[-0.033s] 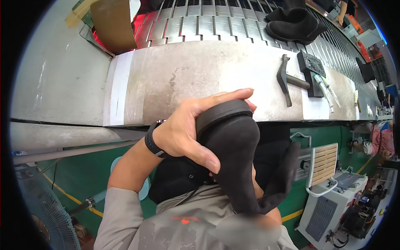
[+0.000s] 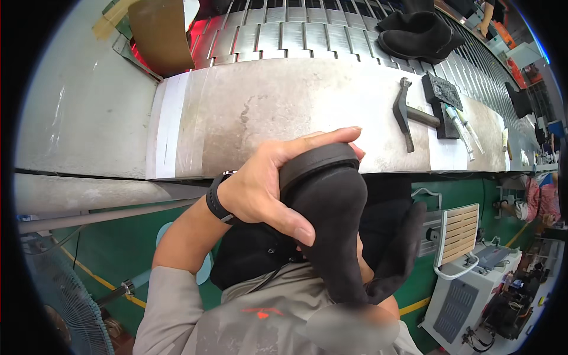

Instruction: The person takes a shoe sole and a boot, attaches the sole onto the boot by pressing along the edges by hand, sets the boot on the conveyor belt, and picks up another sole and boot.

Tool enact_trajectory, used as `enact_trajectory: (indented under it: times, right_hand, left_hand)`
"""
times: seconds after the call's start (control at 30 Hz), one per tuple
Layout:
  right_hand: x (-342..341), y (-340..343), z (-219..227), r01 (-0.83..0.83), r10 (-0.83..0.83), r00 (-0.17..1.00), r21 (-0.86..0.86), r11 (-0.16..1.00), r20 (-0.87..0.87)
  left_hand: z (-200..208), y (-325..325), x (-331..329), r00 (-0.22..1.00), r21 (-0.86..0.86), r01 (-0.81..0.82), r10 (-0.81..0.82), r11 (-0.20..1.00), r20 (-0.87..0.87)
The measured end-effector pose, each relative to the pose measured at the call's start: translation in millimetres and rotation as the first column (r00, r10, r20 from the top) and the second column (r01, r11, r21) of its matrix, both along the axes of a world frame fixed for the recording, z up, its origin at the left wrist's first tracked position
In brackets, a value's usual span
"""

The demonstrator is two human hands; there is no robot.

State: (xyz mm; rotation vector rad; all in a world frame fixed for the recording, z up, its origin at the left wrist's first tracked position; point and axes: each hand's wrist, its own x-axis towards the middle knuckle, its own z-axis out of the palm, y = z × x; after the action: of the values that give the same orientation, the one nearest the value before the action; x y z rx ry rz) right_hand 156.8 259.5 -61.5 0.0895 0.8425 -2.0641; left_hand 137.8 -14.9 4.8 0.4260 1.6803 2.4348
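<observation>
A dark suede boot [image 2: 334, 207] is held up in front of my torso. Its thick black sole edge [image 2: 319, 158] is uppermost, and the soft dark upper bends round to the lower right. My left hand [image 2: 269, 189], with a black watch on the wrist, is closed round the soled end. Its thumb presses the suede and its index finger stretches along the sole. Most of my right hand [image 2: 365, 260] is behind the boot; only a strip of skin shows, and its fingers are hidden.
On the pale bench [image 2: 236, 124] lie a hammer [image 2: 404, 115], a black block [image 2: 444, 90] and syringe-like tubes [image 2: 461, 130]. Beyond runs a metal slat conveyor [image 2: 307, 35] carrying dark boots [image 2: 417, 38]. A fan [image 2: 65, 302] stands lower left, a slatted seat [image 2: 458, 236] at right.
</observation>
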Motion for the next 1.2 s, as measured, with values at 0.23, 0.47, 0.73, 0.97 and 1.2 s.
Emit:
enact_trajectory:
  times: [0.23,0.47,0.73,0.97,1.2]
  right_hand:
    - [-6.9,-2.8,8.5,0.016,-0.021,0.999,-0.085,0.996,-0.050]
    - [-9.1,-4.8,5.9,-0.012,-0.008,0.995,-0.202,0.979,-0.099]
    - [-19.7,-8.9,-11.3,-0.123,0.040,0.975,-0.382,0.916,-0.218]
    - [-31.1,-19.2,-36.4,-0.302,0.098,0.923,-0.540,0.786,-0.373]
    - [-39.8,-30.1,-53.2,-0.460,0.133,0.855,-0.613,0.642,-0.501]
  left_hand:
    - [-0.7,-1.7,-4.3,0.994,-0.075,0.019,-0.027,0.997,-0.110]
    - [-2.6,-1.1,-4.2,0.994,-0.073,0.023,-0.030,0.997,-0.106]
    - [-5.0,0.6,-5.8,0.993,-0.082,0.013,-0.023,0.997,-0.115]
    - [-2.1,1.5,-2.7,0.998,-0.069,0.002,-0.007,0.998,-0.064]
    - [3.2,3.7,-2.6,0.997,-0.115,-0.020,0.027,0.993,0.066]
